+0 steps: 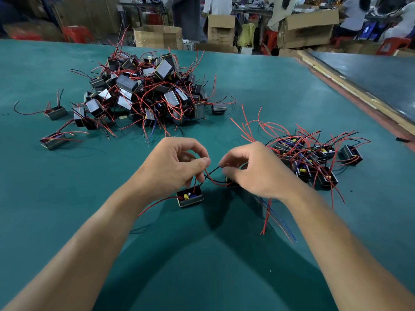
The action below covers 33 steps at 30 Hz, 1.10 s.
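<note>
A small black box module (190, 197) with a yellow part inside sits on the green table (67, 198) just below my left hand (173, 164). Red and black wires rise from it; my left hand pinches one of them between thumb and forefinger. My right hand (251, 169) pinches a black wire (213, 170) that runs between both hands. A second module (231, 182) lies mostly hidden under my right hand. Loose red and blue wires (271, 218) trail out beneath my right wrist.
A big heap of black modules with red wires (148, 93) lies at the far left-centre. A smaller group of modules (314, 158) sits to the right. Two stray modules (54, 140) lie at the left. Cardboard boxes (307, 28) and seated people stand beyond the table.
</note>
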Each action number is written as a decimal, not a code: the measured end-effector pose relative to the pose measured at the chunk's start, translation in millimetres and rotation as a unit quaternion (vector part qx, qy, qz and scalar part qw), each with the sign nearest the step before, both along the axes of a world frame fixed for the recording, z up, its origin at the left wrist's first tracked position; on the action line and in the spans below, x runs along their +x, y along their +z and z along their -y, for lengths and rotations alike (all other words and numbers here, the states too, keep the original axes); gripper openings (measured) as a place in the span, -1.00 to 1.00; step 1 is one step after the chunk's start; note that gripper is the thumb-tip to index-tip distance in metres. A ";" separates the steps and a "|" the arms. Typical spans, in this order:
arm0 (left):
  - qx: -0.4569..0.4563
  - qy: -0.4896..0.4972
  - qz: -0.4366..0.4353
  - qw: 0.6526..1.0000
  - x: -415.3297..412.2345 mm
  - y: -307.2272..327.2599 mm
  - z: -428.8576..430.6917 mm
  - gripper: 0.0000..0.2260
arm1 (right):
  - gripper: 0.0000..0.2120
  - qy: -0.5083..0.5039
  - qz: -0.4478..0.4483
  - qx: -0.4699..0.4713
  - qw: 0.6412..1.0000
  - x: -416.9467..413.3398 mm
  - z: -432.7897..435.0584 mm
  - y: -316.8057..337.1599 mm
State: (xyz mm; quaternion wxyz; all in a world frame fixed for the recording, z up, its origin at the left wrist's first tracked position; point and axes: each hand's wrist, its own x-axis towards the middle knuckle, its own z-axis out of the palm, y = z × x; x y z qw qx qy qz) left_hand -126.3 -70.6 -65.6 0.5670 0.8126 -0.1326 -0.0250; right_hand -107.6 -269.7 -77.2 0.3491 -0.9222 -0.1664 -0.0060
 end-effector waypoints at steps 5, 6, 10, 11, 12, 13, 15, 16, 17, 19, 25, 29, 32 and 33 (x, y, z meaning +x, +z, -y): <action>0.002 -0.014 -0.008 1.000 -0.8 0.7 -0.3 -0.87 | -0.88 0.036 -0.010 -0.054 0.998 -3.8 -2.8 -1.6; -0.001 -0.017 -0.009 1.000 -1.2 0.6 -0.1 -0.86 | -0.87 0.038 -0.008 -0.060 0.997 -4.6 -3.3 -1.4; -0.006 -0.023 -0.001 1.000 -1.5 0.0 0.1 -0.87 | -0.83 0.045 0.013 -0.122 0.991 -5.8 -7.0 -2.6; -0.007 -0.026 0.000 1.000 -1.5 0.0 0.3 -0.87 | -0.84 0.044 0.019 -0.131 0.990 -5.9 -7.8 -3.1; -0.009 -0.028 0.001 1.000 -1.8 0.3 0.5 -0.87 | -0.86 0.044 0.024 -0.140 0.989 -6.0 -8.6 -3.7; -0.013 -0.031 0.000 0.999 -1.9 0.7 0.8 -0.87 | -0.89 0.045 0.027 -0.146 0.988 -6.2 -9.4 -4.1; -0.026 -0.036 -0.003 0.999 -2.2 1.9 0.9 -0.87 | -0.94 0.043 0.032 -0.148 0.988 -6.2 -9.9 -4.5; -0.031 -0.039 -0.005 0.999 -2.2 2.6 0.4 -0.87 | -0.94 0.037 0.035 -0.141 0.989 -5.8 -9.7 -4.5; -0.034 -0.044 -0.006 0.998 -2.2 3.2 -0.3 -0.87 | -0.94 0.030 0.038 -0.132 0.990 -4.9 -8.9 -4.5; -0.037 -0.055 -0.010 0.998 -2.5 4.4 -1.3 -0.87 | -0.95 0.021 0.047 -0.114 0.992 -3.6 -7.3 -4.2; -0.025 -0.088 -0.027 0.995 -4.3 7.4 -2.8 -0.89 | -0.88 0.037 0.028 -0.121 0.992 -4.4 -8.8 -6.5; -0.018 -0.090 -0.032 0.995 -4.5 7.8 -2.3 -0.88 | -0.92 0.035 0.011 -0.139 0.990 -5.6 -9.5 -5.4; -0.019 -0.083 -0.029 0.996 -3.7 7.4 -2.2 -0.87 | -0.94 0.020 0.014 -0.140 0.990 -5.8 -9.7 -3.5; -0.020 -0.080 -0.027 0.996 -3.3 7.0 -2.1 -0.87 | -0.93 0.011 0.019 -0.136 0.991 -5.3 -9.6 -3.1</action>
